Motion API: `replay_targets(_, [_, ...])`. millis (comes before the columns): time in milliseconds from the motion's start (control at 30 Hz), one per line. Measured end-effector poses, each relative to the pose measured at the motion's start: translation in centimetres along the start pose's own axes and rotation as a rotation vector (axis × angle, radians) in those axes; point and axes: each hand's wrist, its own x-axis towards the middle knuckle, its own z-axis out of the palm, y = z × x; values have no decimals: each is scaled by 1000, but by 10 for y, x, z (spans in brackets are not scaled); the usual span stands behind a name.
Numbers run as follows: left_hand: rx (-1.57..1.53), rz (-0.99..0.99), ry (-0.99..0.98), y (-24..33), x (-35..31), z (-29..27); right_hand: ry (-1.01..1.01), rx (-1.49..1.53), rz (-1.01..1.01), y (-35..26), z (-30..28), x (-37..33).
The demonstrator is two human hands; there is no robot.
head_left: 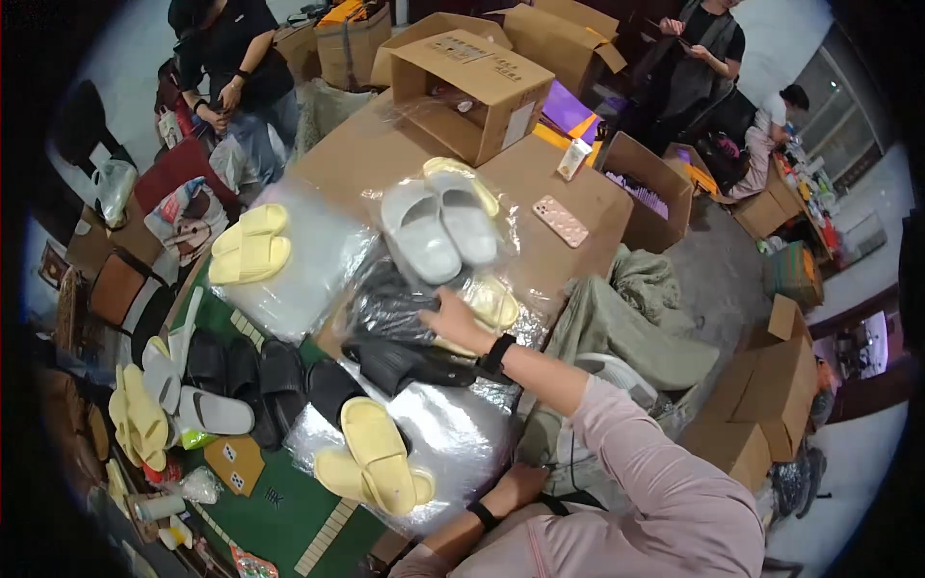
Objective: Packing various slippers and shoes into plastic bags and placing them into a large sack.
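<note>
Head view, right hand (455,321) spread on bagged black slippers (390,306), grey pair (438,226) beyond, left hand (515,482) unclear.

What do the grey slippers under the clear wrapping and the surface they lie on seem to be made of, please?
The grey slippers look like moulded foam or soft rubber: one-piece, thick-soled, matte, no seams. Their clear wrapping seems thin plastic film, glossy and crinkled with glare. The surface looks like brown corrugated cardboard, dull and flat. The right hand rests on bagged black slippers nearby.
</note>
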Motion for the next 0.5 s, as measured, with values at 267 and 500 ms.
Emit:
replay_targets(267, [-90,69,57,-11,8,-2,-79,-525,-160,-56,-26,-36])
replay_targets(500, [-205,69,178,-8,3,-13,87,-734,-619,-64,-41,-36])
